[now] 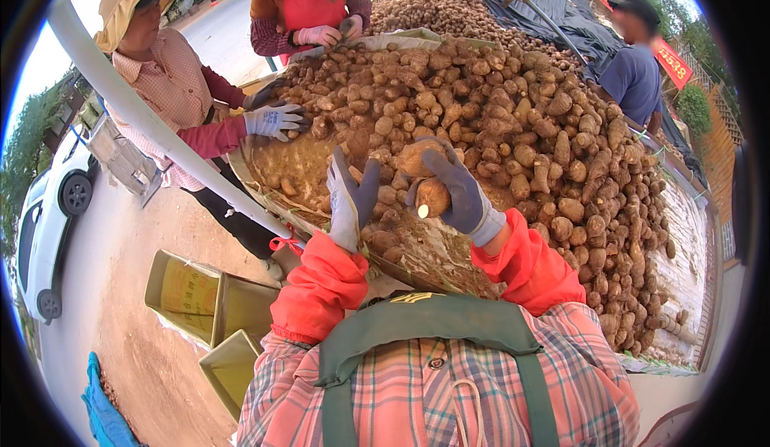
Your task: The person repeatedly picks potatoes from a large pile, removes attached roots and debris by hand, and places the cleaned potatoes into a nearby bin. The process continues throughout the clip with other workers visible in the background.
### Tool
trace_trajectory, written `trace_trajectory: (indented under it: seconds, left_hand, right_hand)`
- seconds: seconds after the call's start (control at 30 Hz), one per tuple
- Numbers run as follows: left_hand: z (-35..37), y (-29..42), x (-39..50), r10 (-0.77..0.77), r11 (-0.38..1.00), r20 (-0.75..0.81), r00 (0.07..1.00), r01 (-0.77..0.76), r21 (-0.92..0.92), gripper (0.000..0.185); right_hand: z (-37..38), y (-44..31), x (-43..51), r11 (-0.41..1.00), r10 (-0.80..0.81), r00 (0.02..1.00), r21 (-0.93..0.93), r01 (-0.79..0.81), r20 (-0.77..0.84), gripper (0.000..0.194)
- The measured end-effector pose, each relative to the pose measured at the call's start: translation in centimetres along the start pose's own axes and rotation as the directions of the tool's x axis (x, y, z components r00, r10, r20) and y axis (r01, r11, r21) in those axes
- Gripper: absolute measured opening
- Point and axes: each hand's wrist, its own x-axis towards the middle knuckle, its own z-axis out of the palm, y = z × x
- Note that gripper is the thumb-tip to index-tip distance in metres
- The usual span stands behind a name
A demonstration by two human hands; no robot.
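Observation:
My right hand (462, 189), in a dark-palmed work glove, grips a brown taro corm (434, 194) whose white cut end faces down towards me. A larger, hairy taro corm (414, 157) shows against the same hand's fingers; whether it is held too I cannot tell. My left hand (352, 197), gloved in pale grey with a dark palm, is raised over the near edge of the table with its fingers apart and nothing in it. Beyond both hands spreads a big heap of soil-covered taro corms (481, 98).
Two co-workers' gloved hands (274, 122) (325, 35) are at the heap's left and far sides. A white pole (168, 122) slants across the left. Open cartons (186, 293) stand on the ground. Another person (634, 77) is at the far right, near black sheeting (553, 16).

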Motion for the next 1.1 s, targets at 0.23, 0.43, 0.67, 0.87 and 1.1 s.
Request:
trace_trajectory:
  seconds: [0.23, 0.43, 0.67, 0.87, 1.1]
  left_hand:
    - [-5.2, -0.4, -8.9, 0.290, -0.066, 0.440, 0.850, 0.477, -0.877, 0.083]
    - [-14.2, -10.1, -15.5, -0.070, -0.081, 0.214, 0.974, 0.208, -0.975, 0.080]
    - [-28.9, -20.0, -30.8, -0.566, 0.723, -0.502, 0.653, 0.101, -0.684, 0.040]
    - [-27.8, -23.7, -30.0, -0.463, 0.882, -0.695, 0.550, 0.362, -0.301, 0.044]
    - [-14.5, -10.5, -10.8, -0.006, 0.978, -0.178, 0.984, -0.031, -0.205, 0.039]
  right_hand:
    - [6.5, 4.6, 0.6, -0.057, -0.320, 0.706, -0.757, 0.651, 0.631, 0.061]
    - [7.5, 3.8, 1.5, 0.817, 0.105, 0.858, -0.536, 0.214, 0.502, 0.047]
    - [-4.4, -6.1, 5.4, 0.836, -0.307, 0.950, -0.461, 0.297, 0.055, 0.034]
    - [-7.4, -0.9, 4.3, 0.034, -0.003, 0.971, -0.971, 0.238, 0.238, 0.053]
    - [-6.5, 1.0, 4.0, 0.071, 0.101, 0.985, -0.989, 0.131, 0.138, 0.054]
